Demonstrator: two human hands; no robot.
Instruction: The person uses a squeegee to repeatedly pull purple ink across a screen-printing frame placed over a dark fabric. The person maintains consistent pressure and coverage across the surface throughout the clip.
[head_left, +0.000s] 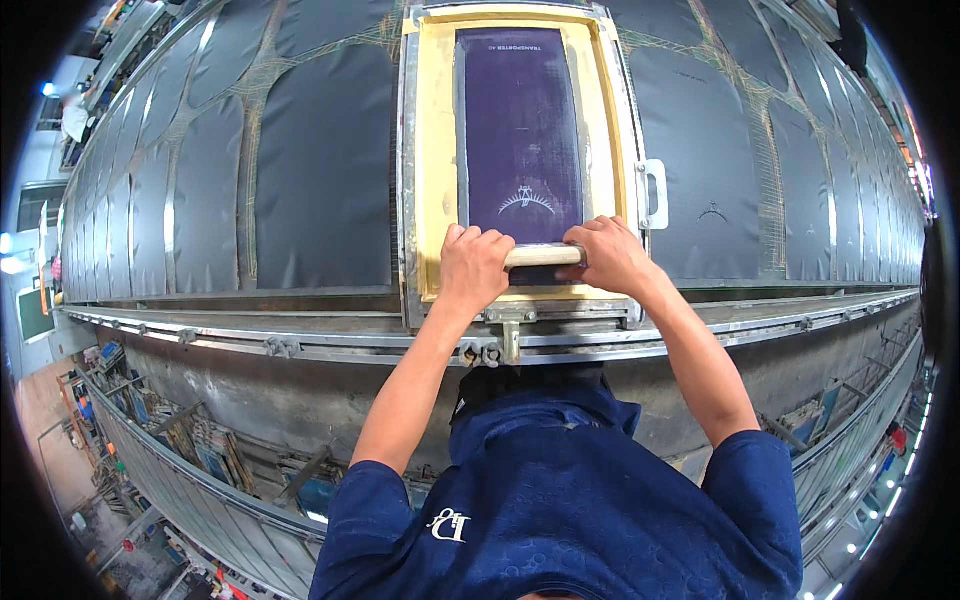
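Both bare forearms reaching up from 6 o'clock toward 12, elbows spread, converging near centre. Left hands' share (474, 262): fist curled, knuckles up, at about 11 o'clock of centre. Right hand (610, 255) likewise clenched, fingers wrapped over, just toward 1 o'clock. Wrists straight, short blue sleeves at the shoulders.

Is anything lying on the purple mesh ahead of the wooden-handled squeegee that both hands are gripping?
Nothing visible. The left hand and right hand grip the wooden-handled squeegee at the near end of the yellow-framed printing screen; its purple mesh beyond looks bare.
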